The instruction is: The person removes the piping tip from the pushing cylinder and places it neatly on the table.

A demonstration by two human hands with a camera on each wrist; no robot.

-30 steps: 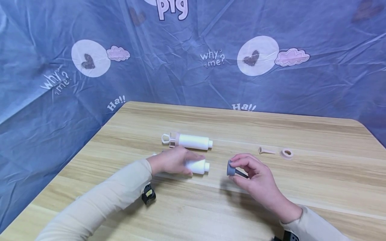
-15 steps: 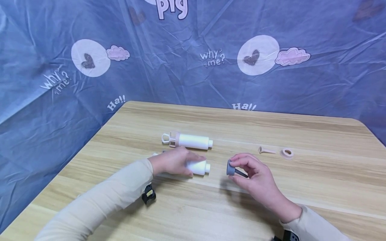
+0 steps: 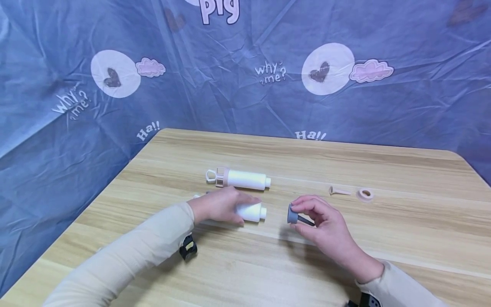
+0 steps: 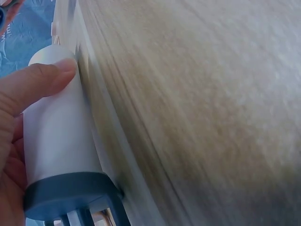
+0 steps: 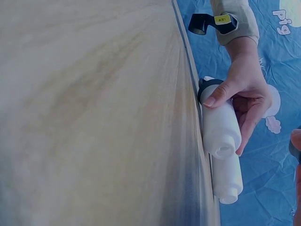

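Note:
My left hand (image 3: 223, 205) grips a white plastic cylinder (image 3: 251, 212) lying on the table, its narrow neck pointing right. In the left wrist view the thumb lies across this cylinder, and a dark grey-blue slotted collar (image 4: 70, 190) caps its near end. Slightly above the table, my right hand (image 3: 330, 226) pinches a small dark grey cup-shaped piece (image 3: 293, 214) with a thin stem, between thumb and fingers. The cup faces left, towards the cylinder's neck, with a gap between them. The fingers of the left hand behind the cylinder are partly hidden.
Behind the left hand lies a matching white cylinder (image 3: 247, 180) with a pink slotted collar (image 3: 222, 177) and a white loop handle. Further right on the wooden table (image 3: 402, 221) are a pink funnel-like piece (image 3: 339, 191) and a pink ring (image 3: 365, 200). A blue printed cloth (image 3: 230, 85) hangs behind.

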